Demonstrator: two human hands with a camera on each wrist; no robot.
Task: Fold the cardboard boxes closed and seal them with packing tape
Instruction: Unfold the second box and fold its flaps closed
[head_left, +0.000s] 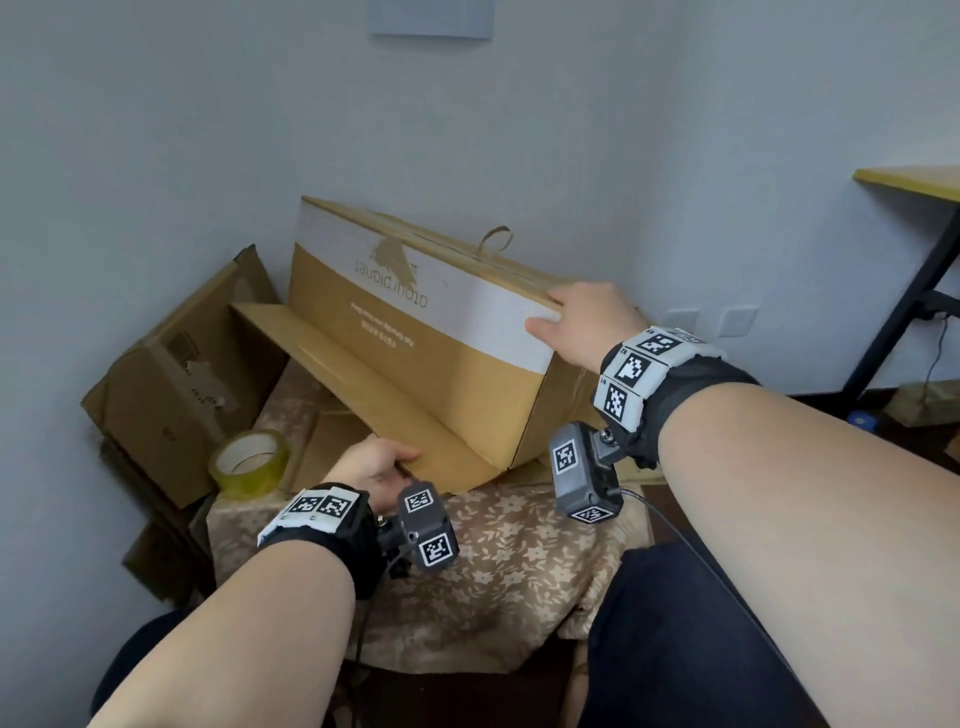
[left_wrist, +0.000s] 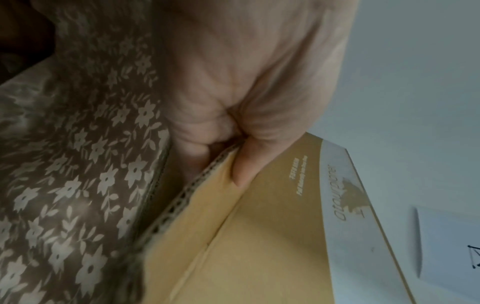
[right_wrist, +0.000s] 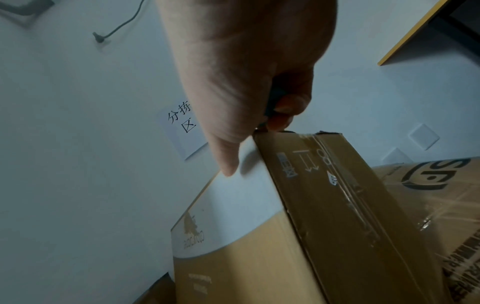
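A large brown cardboard box (head_left: 415, 332) with a white band and upside-down print stands tilted on the cloth-covered table (head_left: 509, 571). Its long lower flap (head_left: 363, 384) sticks out toward me. My left hand (head_left: 379, 467) pinches the near end of that flap (left_wrist: 233, 236), thumb (left_wrist: 246, 162) on top and fingers underneath. My right hand (head_left: 582, 322) grips the box's upper right corner (right_wrist: 262, 142), thumb (right_wrist: 228, 162) on the white face and fingers curled over the top edge. A roll of clear packing tape (head_left: 249, 462) stands on the table's left corner.
Another brown box (head_left: 176, 384) leans against the wall at the left. A taped box with black print (right_wrist: 441, 205) lies behind on the right. A desk with a yellow edge (head_left: 914, 182) and black legs stands far right. My knees are below the table's front.
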